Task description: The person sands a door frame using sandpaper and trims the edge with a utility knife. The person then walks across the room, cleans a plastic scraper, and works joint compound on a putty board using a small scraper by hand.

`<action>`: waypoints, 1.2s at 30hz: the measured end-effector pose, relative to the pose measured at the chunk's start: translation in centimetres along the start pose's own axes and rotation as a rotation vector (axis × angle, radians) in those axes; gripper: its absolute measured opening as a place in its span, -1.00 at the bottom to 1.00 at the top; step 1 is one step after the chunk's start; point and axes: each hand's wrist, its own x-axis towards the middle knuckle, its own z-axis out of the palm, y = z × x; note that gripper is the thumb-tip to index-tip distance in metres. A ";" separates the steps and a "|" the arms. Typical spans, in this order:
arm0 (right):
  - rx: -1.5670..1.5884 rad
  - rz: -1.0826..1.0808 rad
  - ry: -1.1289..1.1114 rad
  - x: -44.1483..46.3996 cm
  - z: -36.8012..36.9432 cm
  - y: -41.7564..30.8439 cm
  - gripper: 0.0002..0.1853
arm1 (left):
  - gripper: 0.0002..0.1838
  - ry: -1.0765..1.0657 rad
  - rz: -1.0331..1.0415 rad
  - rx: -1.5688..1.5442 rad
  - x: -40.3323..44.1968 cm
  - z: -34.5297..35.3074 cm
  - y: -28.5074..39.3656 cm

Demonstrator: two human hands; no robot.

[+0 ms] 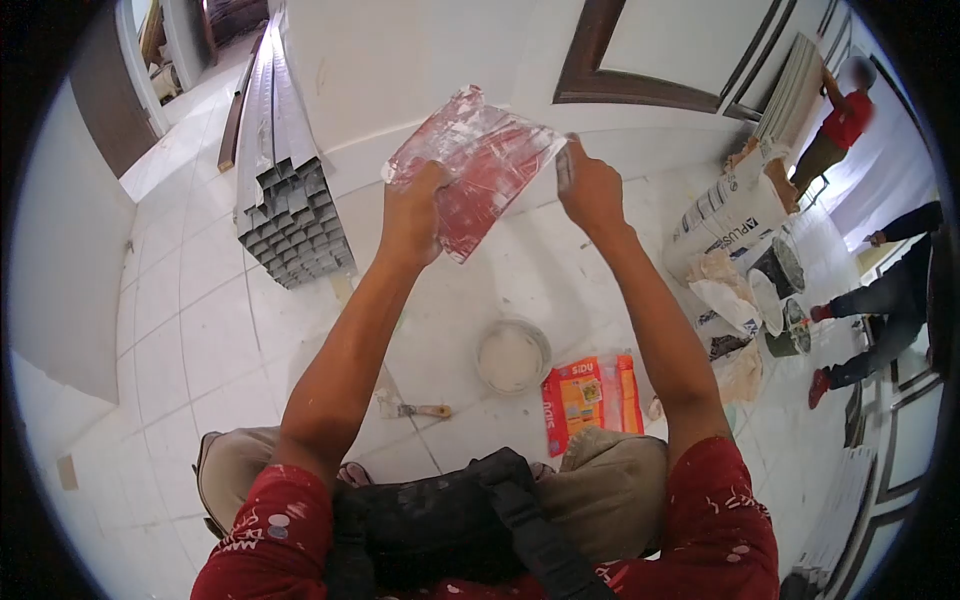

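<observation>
A red packet with white, powdery smears [475, 170] is held up in front of me, above the tiled floor. My left hand [415, 212] is closed on its lower left side, with the thumb over its face. At its upper right corner is my right hand [590, 185], fingers pressed together on the pale edge. Below, on the floor, stands a round container with whitish contents [512, 357]. An orange-red bag [592, 402] lies to the right of it, and a wooden-handled scraper [420, 410] to the left.
Stacked metal channels [295, 215] stand at the left by the wall. To the right are a large white sack [728, 215], torn paper [722, 290] and buckets [780, 268]. Two people [848, 120] [895, 290] are at the far right.
</observation>
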 end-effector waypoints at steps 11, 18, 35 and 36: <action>-0.028 -0.073 0.012 -0.8 0.9 -0.8 -0.66 | -0.66 -0.009 0.008 -0.014 1.1 -1.1 -1.3; 0.194 -0.002 0.118 -1.5 1.1 -0.4 -0.60 | -0.60 0.013 0.007 0.073 1.5 -1.9 -1.1; 0.587 0.267 0.041 0.5 0.3 -0.4 -0.73 | -0.68 0.027 -0.019 -0.039 1.8 -2.4 -1.7; 0.763 0.315 0.034 -0.2 -0.1 -0.6 -0.74 | -0.69 0.031 -0.029 -0.036 1.9 -2.9 -1.7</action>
